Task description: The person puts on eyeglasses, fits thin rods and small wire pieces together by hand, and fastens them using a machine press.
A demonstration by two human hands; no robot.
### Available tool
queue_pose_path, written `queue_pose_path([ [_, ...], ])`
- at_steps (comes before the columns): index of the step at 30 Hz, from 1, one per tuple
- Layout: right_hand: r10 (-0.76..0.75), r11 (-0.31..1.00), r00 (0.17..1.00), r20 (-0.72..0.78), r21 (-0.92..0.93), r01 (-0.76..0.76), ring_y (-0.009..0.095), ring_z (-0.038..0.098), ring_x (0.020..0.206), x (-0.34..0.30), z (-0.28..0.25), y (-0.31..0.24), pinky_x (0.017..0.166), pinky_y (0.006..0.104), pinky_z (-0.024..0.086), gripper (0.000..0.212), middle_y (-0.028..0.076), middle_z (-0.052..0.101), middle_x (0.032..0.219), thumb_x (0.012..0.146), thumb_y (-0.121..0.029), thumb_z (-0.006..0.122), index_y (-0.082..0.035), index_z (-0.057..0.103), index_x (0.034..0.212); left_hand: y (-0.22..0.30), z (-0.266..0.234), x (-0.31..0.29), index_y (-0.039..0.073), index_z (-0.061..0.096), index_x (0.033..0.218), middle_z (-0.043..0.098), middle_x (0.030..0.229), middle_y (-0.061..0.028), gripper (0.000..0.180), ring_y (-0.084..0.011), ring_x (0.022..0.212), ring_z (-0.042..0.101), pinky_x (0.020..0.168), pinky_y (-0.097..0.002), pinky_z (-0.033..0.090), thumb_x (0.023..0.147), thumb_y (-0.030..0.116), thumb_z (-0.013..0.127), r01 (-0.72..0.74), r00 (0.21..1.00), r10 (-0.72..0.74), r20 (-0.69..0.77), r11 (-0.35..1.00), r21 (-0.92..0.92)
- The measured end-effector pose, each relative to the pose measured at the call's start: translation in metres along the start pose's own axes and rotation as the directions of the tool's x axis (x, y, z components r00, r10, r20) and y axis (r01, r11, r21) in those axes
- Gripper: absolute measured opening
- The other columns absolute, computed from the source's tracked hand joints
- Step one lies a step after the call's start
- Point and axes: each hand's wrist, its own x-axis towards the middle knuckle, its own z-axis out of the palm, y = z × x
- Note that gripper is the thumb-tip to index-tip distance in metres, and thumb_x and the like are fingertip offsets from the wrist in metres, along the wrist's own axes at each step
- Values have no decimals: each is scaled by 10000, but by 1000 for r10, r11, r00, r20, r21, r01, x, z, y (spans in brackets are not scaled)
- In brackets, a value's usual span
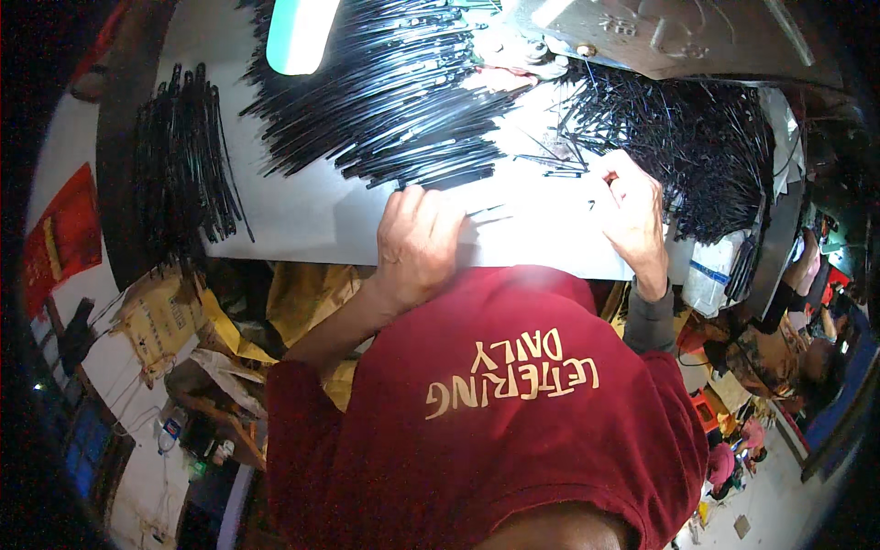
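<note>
My left hand (pixel 418 236) rests at the near edge of the white table (pixel 321 229), its fingers curled down. A short dark strip (pixel 489 213) lies just right of its fingers; whether the hand grips its end I cannot tell. Just beyond lies a broad heap of long, thin black strips (pixel 394 119), laid roughly side by side. My right hand (pixel 632 215) is at the table's right part, thumb and fingers bent together in a pinch. Glare hides what, if anything, is between them. A few loose thin black pieces (pixel 559 170) lie beside its fingertips.
A tangled pile of thin black pieces (pixel 687 137) covers the right side. Another bundle of strips (pixel 188 156) lies far left. A lamp (pixel 302 37) and a metal plate (pixel 678 37) overhang the table's far side. A clear plastic packet (pixel 710 280) sits at the right edge.
</note>
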Motion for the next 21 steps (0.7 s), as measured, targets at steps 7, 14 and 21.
queue_pose_path([
  [7, 22, 998, 1000, 4, 55, -22, 132, 501, 518, 0, -3, -3, 510, 287, 401, 83, 63, 577, 683, 812, -36, 599, -23, 623, 890, 6, -3, 9, -6, 622, 939, 629, 802, -107, 236, -247, 627, 583, 562, -338, 467, 711, -69, 634, -121, 993, 119, -24, 969, -215],
  [14, -124, 987, 992, 0, 99, 123, 66, 443, 555, -2, 1, 0, 505, 231, 365, 222, 37, 582, 733, 742, -1, 615, -7, 679, 954, 6, -1, 72, -15, 616, 1060, 655, 911, -142, 196, -192, 660, 616, 645, -282, 501, 864, -24, 607, 191, 980, -196, 34, 875, -446],
  [21, -145, 967, 988, -42, 205, 151, 60, 426, 557, 2, 4, 3, 504, 232, 361, 192, 16, 570, 741, 736, -30, 659, -22, 697, 924, 5, 17, 83, 28, 652, 1123, 602, 686, -133, 265, -173, 471, 446, 483, -282, 407, 873, 104, 607, 191, 981, -154, 114, 817, -544],
])
